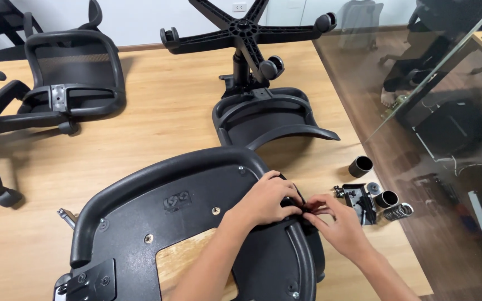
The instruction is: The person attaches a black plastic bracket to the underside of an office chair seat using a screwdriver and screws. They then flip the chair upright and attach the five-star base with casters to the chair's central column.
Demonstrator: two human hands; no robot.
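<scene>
A black plastic chair seat shell point(163, 200) lies upside down in front of me, with screw holes and a cut-out showing the wood below. My left hand point(266, 198) rests on its right rim, fingers curled around a small black part point(303, 209). My right hand point(336, 223) meets it from the right, pinching the same small part at the rim. What the part is I cannot tell.
A metal mechanism point(358, 199), two black sleeves point(360, 166), point(386, 199) and a spring point(399, 211) lie to the right. Behind stand a star base with castors point(244, 28) on an inverted seat point(269, 117), and a mesh backrest with armrests point(68, 78). Glass wall point(419, 83) at right.
</scene>
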